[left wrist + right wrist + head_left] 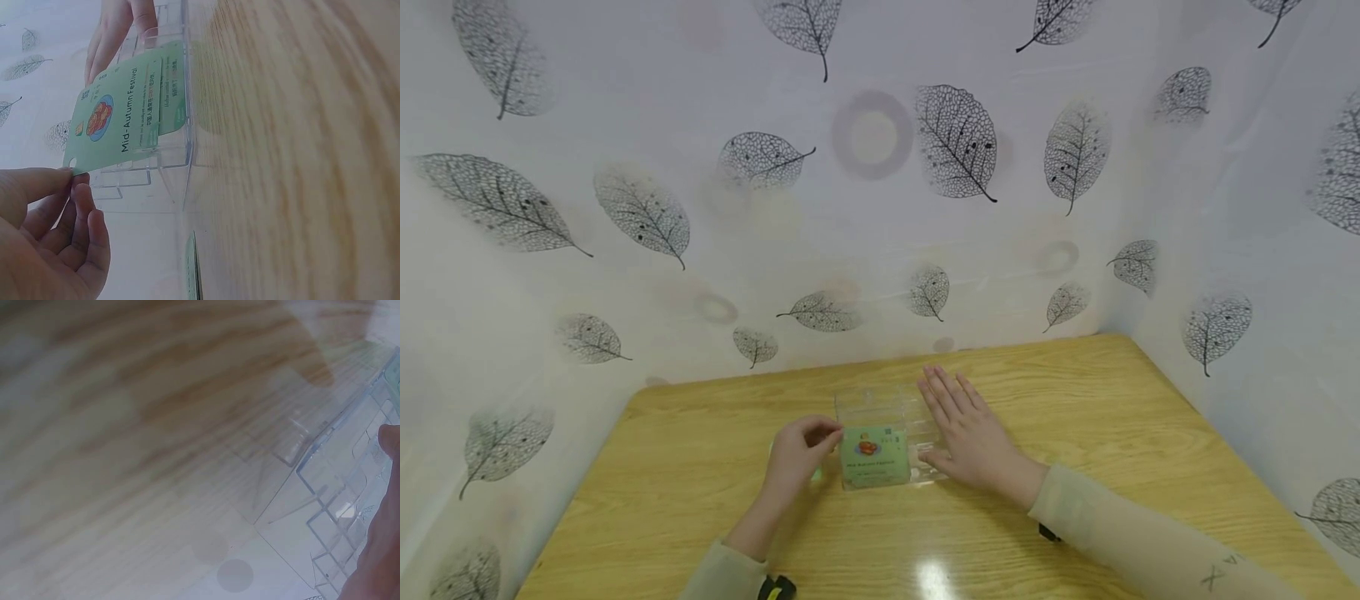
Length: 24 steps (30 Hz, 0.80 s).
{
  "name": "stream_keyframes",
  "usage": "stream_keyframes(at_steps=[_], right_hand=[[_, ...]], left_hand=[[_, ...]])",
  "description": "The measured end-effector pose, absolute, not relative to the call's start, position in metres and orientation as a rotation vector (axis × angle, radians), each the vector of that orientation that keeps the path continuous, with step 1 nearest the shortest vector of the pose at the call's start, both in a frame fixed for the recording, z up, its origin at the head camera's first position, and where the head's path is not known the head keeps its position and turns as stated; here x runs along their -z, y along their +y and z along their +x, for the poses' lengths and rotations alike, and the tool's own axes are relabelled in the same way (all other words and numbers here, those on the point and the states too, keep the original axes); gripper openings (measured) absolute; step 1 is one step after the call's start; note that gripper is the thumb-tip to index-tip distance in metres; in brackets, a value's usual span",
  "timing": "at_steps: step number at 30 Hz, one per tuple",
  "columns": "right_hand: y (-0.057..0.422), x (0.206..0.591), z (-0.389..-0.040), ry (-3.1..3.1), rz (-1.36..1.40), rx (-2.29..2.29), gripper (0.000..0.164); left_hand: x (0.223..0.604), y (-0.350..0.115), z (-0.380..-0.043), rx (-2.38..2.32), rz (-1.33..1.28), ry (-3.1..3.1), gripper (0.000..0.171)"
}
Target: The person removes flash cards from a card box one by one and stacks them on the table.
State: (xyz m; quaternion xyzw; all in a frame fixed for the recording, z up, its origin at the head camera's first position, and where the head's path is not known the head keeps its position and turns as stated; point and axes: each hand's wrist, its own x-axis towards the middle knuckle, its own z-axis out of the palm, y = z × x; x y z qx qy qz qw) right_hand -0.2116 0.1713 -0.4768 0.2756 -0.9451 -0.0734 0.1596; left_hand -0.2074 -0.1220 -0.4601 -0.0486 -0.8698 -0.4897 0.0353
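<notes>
A green "Mid-Autumn Festival" card [875, 457] with a food picture stands in a clear plastic rack [868, 403]. Thumb and fingertip of my left hand [797, 457] pinch the card's corner beside its punched hole, as the left wrist view shows. Behind that card, another green card [174, 94] leans in the same rack. My right hand [973, 437] rests on the rack's right part, its fingers straight and pointing away. In the right wrist view, only the edge of the right hand [378, 540] shows against the rack's clear dividers.
More green cards [191, 272] lie at the rack's left, mostly hidden behind the left hand in the head view. Everything is on a wood-grain table [700, 483]. A pale leaf-print sheet [850, 242] hangs along the back and sides.
</notes>
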Motion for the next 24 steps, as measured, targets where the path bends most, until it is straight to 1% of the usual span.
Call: stream_keyframes(at_steps=[11, 24], right_hand=[[0.1715, 0.4775, -0.2114, -2.7, 0.79, 0.191, 0.108], [0.1717, 0.4781, -0.2119, -2.707, 0.787, 0.197, 0.108]], left_hand=[[0.4609, -0.1216, -0.2089, 1.58, -0.114, -2.641, 0.009], [0.4607, -0.1227, -0.2089, 1.643, -0.129, -2.55, 0.01]])
